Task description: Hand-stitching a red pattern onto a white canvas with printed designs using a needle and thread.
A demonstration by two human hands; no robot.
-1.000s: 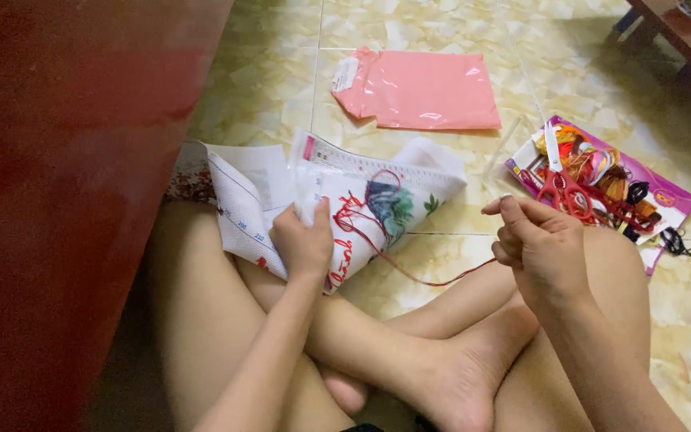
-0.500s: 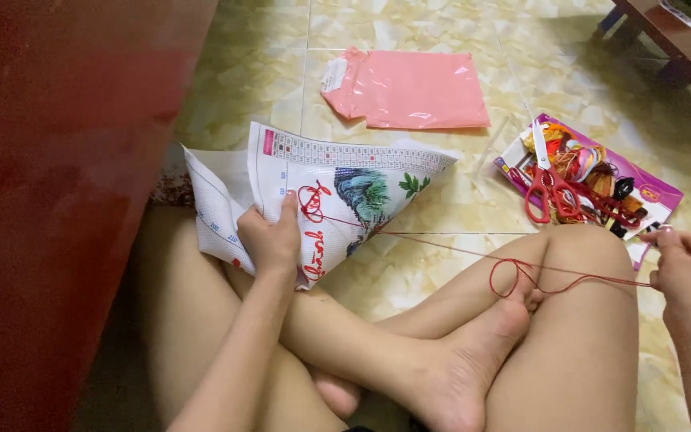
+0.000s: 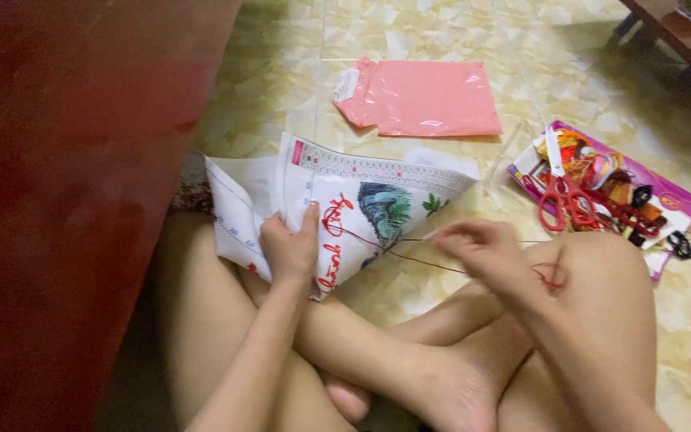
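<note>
Clearly the embroidery cloth (image 3: 337,220) is the centre of things: a white printed fabric, partly stitched with red lettering and a blue-green patch, propped on the person's crossed legs. It folds and droops at its corners, so I judge it light, soft and limp; it keeps its shape only where it is gripped. The left hand (image 3: 289,252) pinches the cloth's lower left part, fingers behind and thumb pressed on the front beside the red lettering, closed firmly on the fabric. That edge, away from the stitched area, looks like the sensible place to hold, since a grip there keeps the working face flat.

Running from the cloth's front toward the person's right is a red thread (image 3: 441,266), thin and slack in part, with a small tangle lying on the knee. It should be nearly weightless, easy to snag or knot, and best pulled gently along its own line. The right hand (image 3: 481,248) sits to the right of the cloth, fingertips pinched together at the thread; it is blurred, so I cannot tell whether a needle is between them.

Beyond the cloth on the tiled floor (image 3: 281,80) lies a pink plastic bag (image 3: 421,98). Further right of the cloth, red-handled scissors (image 3: 561,196) rest on a purple packet of coloured threads (image 3: 609,192).
</note>
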